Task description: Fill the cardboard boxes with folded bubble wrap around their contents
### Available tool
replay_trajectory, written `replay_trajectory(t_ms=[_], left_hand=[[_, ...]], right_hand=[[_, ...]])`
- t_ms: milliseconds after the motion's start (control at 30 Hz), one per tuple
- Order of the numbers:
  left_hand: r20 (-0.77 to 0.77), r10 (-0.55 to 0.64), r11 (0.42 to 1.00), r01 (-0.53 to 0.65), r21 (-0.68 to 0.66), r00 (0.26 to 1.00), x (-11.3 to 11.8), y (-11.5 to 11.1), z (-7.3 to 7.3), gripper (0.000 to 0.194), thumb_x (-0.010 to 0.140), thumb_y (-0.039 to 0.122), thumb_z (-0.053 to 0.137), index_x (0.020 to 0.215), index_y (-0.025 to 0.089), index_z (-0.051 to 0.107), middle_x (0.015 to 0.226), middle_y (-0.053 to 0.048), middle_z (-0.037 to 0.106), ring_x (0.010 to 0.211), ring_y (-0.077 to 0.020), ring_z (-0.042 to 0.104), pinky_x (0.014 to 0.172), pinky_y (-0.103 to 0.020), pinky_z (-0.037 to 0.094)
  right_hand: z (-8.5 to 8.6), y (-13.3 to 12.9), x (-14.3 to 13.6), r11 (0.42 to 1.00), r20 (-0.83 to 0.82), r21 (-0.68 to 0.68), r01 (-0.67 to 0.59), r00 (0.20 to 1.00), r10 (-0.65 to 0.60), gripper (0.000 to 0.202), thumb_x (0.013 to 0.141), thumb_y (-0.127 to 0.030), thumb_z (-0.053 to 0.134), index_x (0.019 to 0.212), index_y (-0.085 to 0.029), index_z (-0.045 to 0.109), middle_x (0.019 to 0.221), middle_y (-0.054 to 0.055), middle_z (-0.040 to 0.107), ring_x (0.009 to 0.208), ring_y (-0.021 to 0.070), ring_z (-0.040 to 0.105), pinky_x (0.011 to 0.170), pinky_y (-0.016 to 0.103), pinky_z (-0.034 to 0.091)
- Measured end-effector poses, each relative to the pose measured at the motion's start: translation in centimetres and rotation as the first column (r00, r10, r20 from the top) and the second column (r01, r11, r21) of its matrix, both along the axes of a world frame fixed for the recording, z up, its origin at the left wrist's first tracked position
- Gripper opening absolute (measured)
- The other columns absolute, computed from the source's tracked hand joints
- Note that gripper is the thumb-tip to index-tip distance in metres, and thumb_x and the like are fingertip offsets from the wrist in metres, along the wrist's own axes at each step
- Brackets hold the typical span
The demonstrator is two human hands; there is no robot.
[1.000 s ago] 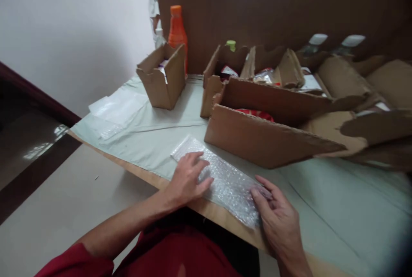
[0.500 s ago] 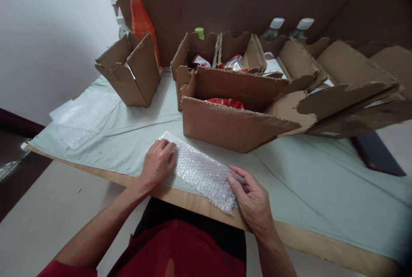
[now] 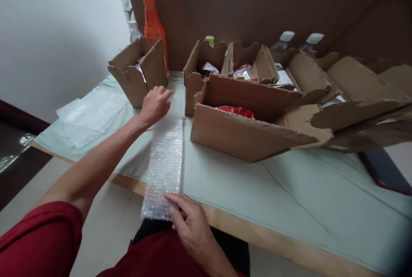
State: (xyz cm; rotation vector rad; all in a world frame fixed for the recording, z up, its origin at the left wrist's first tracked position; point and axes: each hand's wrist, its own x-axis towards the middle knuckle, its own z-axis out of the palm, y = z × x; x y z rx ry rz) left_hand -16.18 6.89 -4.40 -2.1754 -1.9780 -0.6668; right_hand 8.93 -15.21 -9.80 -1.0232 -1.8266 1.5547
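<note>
A strip of bubble wrap lies lengthwise on the cloth-covered table, its near end hanging slightly over the front edge. My right hand pinches the strip's near right corner between thumb and fingers. Farther off, my left hand is at the strip's far end, close to the front of a small cardboard box. Its fingers are curled together, and their tips face away from me. Whether they grip the far end of the wrap, I cannot make out.
Flat bubble wrap sheets lie at the left. A long cardboard box with a red packet stands right of the strip, before several more boxes. An orange bottle stands behind. A dark flat object lies far right.
The bubble wrap has turned from slanting across to pointing away from me. My left hand has moved forward toward the small box; my right hand has come left and nearer with its end.
</note>
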Motion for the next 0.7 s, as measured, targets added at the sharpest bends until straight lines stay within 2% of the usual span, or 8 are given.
replay_trajectory(t_ms=[67,133,333,433,500,567,633,700], left_hand=[[0.024,-0.031,0.999,0.03,0.025,0.999,0.3,0.0,-0.9,0.043,0.085,0.013,0.065,0.128,0.015,0.066,0.136,-0.017,0.064,0.128,-0.0348,0.055,0.109,-0.053,0.044],[0.084,-0.102,0.993,0.096,0.067,0.991,0.3,-2.4,-2.0,0.039,0.089,0.015,0.065,0.128,0.015,0.066,0.139,-0.016,0.064,0.13,-0.0331,0.056,0.111,-0.054,0.044],[0.417,-0.358,0.927,0.372,0.049,0.836,-0.8,-16.5,-3.9,0.029,0.097,0.009,0.056,0.118,0.024,0.07,0.123,-0.008,0.075,0.127,-0.0244,0.065,0.106,-0.048,0.056],[0.459,-0.343,0.927,0.375,0.023,0.82,-1.0,-19.6,-3.8,0.031,0.098,0.009,0.056,0.122,0.024,0.069,0.127,-0.009,0.074,0.135,-0.0255,0.061,0.108,-0.048,0.056],[0.404,-0.333,0.936,0.351,0.029,0.852,-0.6,-19.5,-3.8,0.032,0.099,0.009,0.054,0.125,0.023,0.067,0.131,-0.01,0.072,0.137,-0.0257,0.059,0.11,-0.05,0.055],[0.297,-0.343,0.935,0.356,0.013,0.891,0.2,-19.0,-4.1,0.034,0.099,0.011,0.053,0.129,0.021,0.065,0.14,-0.013,0.067,0.143,-0.0283,0.054,0.113,-0.053,0.052],[0.181,-0.376,0.917,0.393,-0.065,0.909,1.5,-18.8,-4.8,0.036,0.098,0.017,0.057,0.134,0.018,0.062,0.151,-0.016,0.058,0.149,-0.0333,0.046,0.116,-0.057,0.048],[0.1,-0.415,0.887,0.426,-0.176,0.904,2.9,-19.4,-5.8,0.044,0.097,0.028,0.063,0.138,0.015,0.059,0.153,-0.019,0.056,0.149,-0.0381,0.044,0.119,-0.06,0.043]], right_hand=[[0.0,0.3,-1.1,1.0,0.023,0.005,-0.011,1.0,0.011,0.039,0.094,-0.025,0.055,0.129,-0.021,0.073,0.109,0.007,0.076,0.091,0.0201,0.069,0.084,0.035,0.058],[0.0,0.6,-1.3,0.999,0.053,-0.015,-0.052,0.997,0.053,0.044,0.092,-0.025,0.057,0.133,-0.021,0.069,0.114,0.008,0.074,0.089,0.0198,0.067,0.084,0.036,0.057],[-0.1,1.0,0.6,0.944,0.028,-0.303,-0.129,0.989,0.145,0.046,0.096,-0.032,0.056,0.14,-0.023,0.064,0.092,0.004,0.07,0.075,0.0148,0.061,0.072,0.029,0.052],[0.8,2.0,2.5,0.926,0.075,-0.317,-0.207,0.967,0.242,0.048,0.097,-0.035,0.058,0.145,-0.025,0.06,0.087,0.002,0.07,0.074,0.0147,0.062,0.07,0.028,0.052],[1.8,3.5,3.4,0.963,0.195,-0.22,-0.154,0.961,0.198,0.047,0.101,-0.04,0.055,0.145,-0.025,0.059,0.079,0.0,0.069,0.068,0.0148,0.061,0.067,0.029,0.052],[2.6,5.6,3.2,0.998,0.29,0.021,-0.053,0.956,0.045,0.044,0.104,-0.041,0.048,0.142,-0.022,0.061,0.086,0.003,0.072,0.074,0.017,0.066,0.074,0.033,0.056],[2.7,7.7,1.5,0.948,0.325,0.313,-0.056,0.944,-0.052,0.043,0.105,-0.037,0.046,0.141,-0.02,0.062,0.119,0.011,0.074,0.108,0.0231,0.069,0.097,0.041,0.056],[1.9,9.7,-1.3,0.851,0.389,0.503,-0.153,0.919,-0.065,0.046,0.103,-0.031,0.049,0.146,-0.018,0.058,0.152,0.014,0.057,0.143,0.0288,0.051,0.117,0.048,0.045]])
